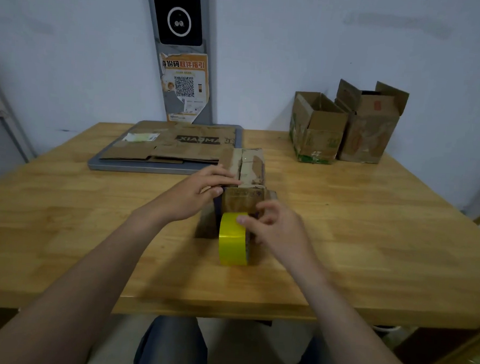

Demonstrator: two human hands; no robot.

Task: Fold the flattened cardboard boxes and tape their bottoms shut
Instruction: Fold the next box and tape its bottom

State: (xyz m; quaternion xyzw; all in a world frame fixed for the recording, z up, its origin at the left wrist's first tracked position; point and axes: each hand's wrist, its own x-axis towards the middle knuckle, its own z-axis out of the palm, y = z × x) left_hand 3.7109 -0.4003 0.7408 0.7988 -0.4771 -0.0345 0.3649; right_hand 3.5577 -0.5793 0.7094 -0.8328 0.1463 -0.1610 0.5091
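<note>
A small folded cardboard box [249, 168] stands at the table's middle, its closed flaps facing up. My left hand [196, 193] presses on the near left edge of those flaps, fingers over the top and thumb on the box's side. A yellow tape roll [231, 238] stands on edge just in front of the box. My right hand [272, 225] grips the roll's top and right side, thumb on the yellow band. Flattened cardboard boxes [174, 147] lie stacked at the back left.
The flattened stack rests on a grey tray [161, 168]. Two folded boxes [316, 127] [371, 124] stand open-topped at the back right, against the wall. A grey kiosk post [181, 53] rises behind the wooden table [64, 214]. My knees show below the front edge.
</note>
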